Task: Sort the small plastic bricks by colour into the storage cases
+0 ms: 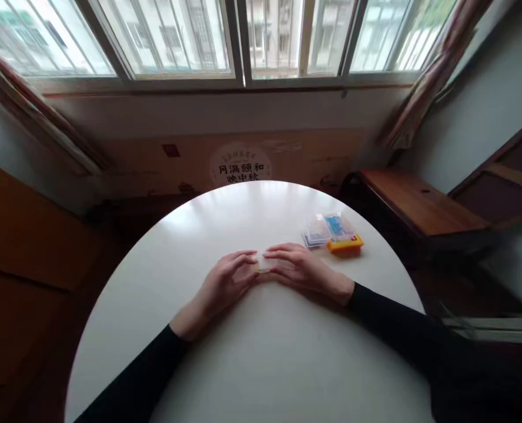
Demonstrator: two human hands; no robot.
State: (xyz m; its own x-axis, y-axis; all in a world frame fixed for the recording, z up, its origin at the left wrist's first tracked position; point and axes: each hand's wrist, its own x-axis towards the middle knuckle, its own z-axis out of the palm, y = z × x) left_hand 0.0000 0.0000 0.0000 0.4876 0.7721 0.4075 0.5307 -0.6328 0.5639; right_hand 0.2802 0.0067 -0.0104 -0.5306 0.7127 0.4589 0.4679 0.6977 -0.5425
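Head view, left to right: the left hand [226, 277] pinches one end of a small pale case [264, 262], whose long axis appears to run from hand to hand; the right hand [301, 267] pinches the other end, neither hand being nearer. Fingers cover both ends; blur obscures its detail, and contact with the white table [278, 358] cannot be told.

Curtains [426, 88] hang at both ends of the barred window [177, 38], a lettered panel [238, 161] sits below it, and a wooden bench [420, 200] stands off to the right.
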